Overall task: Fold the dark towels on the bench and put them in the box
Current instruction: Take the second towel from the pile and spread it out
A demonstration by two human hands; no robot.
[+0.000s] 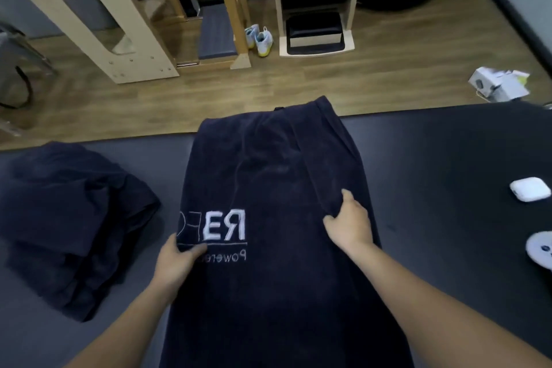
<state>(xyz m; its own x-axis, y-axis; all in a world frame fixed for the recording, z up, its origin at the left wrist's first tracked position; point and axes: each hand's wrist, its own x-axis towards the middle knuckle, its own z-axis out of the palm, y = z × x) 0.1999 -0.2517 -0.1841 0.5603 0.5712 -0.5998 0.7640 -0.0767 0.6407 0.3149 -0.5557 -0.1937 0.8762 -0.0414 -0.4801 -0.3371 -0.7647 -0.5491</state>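
Observation:
A long dark navy towel (268, 164) with white lettering lies lengthwise across the black bench (433, 158), its far end hanging over the bench's far edge. My left hand (176, 263) pinches the towel's left edge beside the lettering. My right hand (349, 221) grips a fold of cloth near the right edge. A heap of crumpled dark towels (68, 224) lies on the bench to the left. No box for the towels is in view.
A white earbud case (530, 192) and a round white object (542, 254) lie on the bench at the right. Beyond the bench is wooden floor with wooden frames (125, 23), a pair of shoes (260, 38) and a small white carton (495, 83).

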